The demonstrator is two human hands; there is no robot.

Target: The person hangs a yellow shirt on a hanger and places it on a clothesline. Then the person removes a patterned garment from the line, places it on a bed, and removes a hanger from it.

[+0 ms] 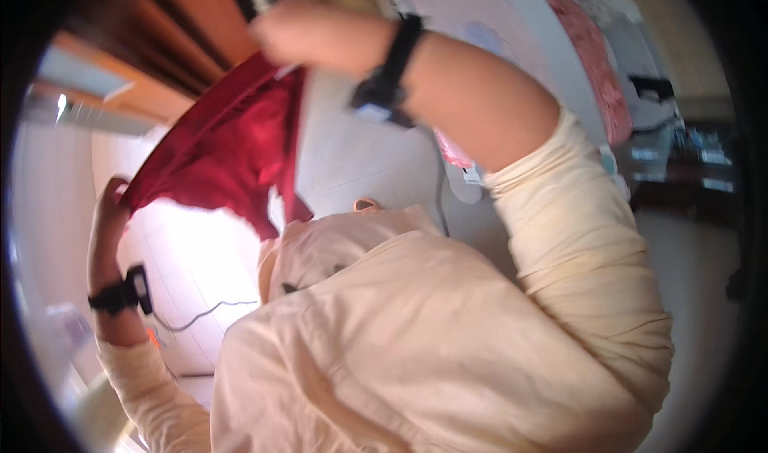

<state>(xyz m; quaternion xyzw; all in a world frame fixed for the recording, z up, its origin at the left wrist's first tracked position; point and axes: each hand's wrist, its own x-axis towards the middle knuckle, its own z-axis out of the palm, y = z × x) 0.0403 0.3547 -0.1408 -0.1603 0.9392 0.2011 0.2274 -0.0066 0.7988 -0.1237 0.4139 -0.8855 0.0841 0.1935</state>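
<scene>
A dark red cloth garment, satiny in places, is stretched up in front of my body. My left hand, low at the left, has its fingers closed on one corner of it. My right hand, raised at the top and slightly blurred, grips its upper edge. Both wrists carry black straps with small devices. The garment's lower part hangs just above my beige clothing, and the floor shows brightly around it.
Wooden furniture stands at the upper left. A long pale surface with a pink patterned edge runs along the upper right. A dark shelf with small items is at the right. A grey cord lies on the pale floor.
</scene>
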